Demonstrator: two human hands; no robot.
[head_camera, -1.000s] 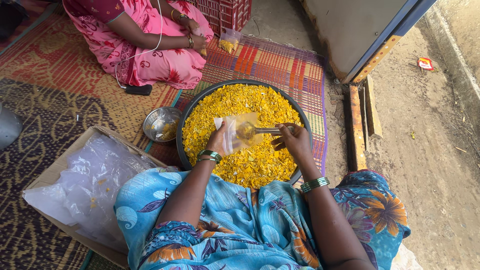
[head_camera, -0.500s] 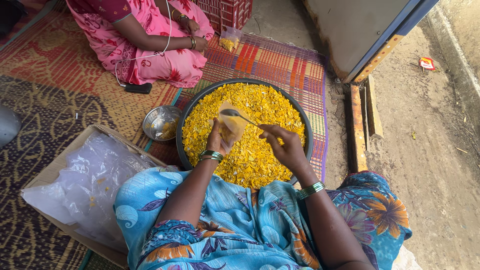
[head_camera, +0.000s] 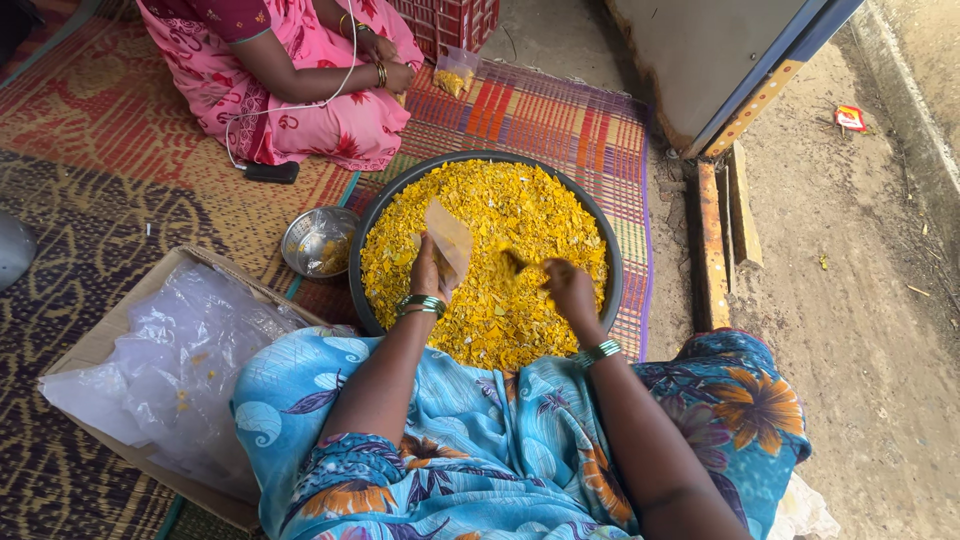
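Left hand (head_camera: 428, 272) pinches a small clear bag (head_camera: 449, 238) upright over the big dark pan (head_camera: 372, 215) of yellow flakes (head_camera: 500, 260). Right hand (head_camera: 568, 288) closes on a spoon (head_camera: 514, 262) dipped in the flakes beside the bag. Risk: the floppy bag mouth sags shut or the spoon tips, so flakes miss the bag and land on the blue dress (head_camera: 480, 440).

A: Where does the basin (head_camera: 372, 215) of snack flakes (head_camera: 500, 310) lie?
B: On the mat (head_camera: 560, 120), before the person's knees.

A: And to its left?
B: A steel bowl (head_camera: 318, 241) just beside it; nearer, a carton (head_camera: 100, 345) holding plastic bags (head_camera: 170, 360).
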